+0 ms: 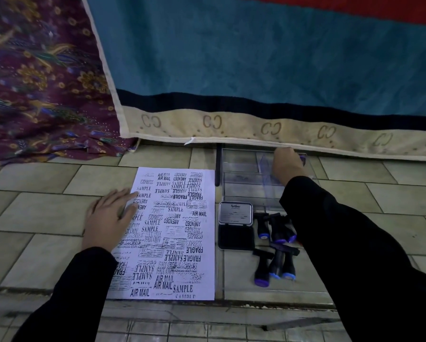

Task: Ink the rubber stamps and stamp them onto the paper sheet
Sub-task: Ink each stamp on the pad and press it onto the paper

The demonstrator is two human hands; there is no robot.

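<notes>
1. Nearest me, the loose stamps (273, 265) lie in two heaps at 3 o'clock of the paper sheet (172, 230). Their handles are black and their ends blue or purple.
2. The ink pad (235, 236) sits open just beside the sheet's right edge, with its lid raised at its 12 o'clock. I'd dab the rubber face level on it, lightly, so the ink spreads evenly.
3. The sheet lies on the tiled floor (34, 218) and is crowded with prints. I judge the bare margin near 5 o'clock the best target; I'd press straight down and not rock the stamp.
4. My left grip (109, 218) lies flat with straight fingers on the sheet's 9 o'clock edge. It holds nothing and pins the paper, which should stop it lifting with the stamp.
5. Farthest, at 1 o'clock, my right grip (287, 165) reaches into the clear box (241, 169). Its fingers are curled round a purple-ended stamp (303, 160). I'd lift that clear of the box wall before swinging to the pad.
</notes>
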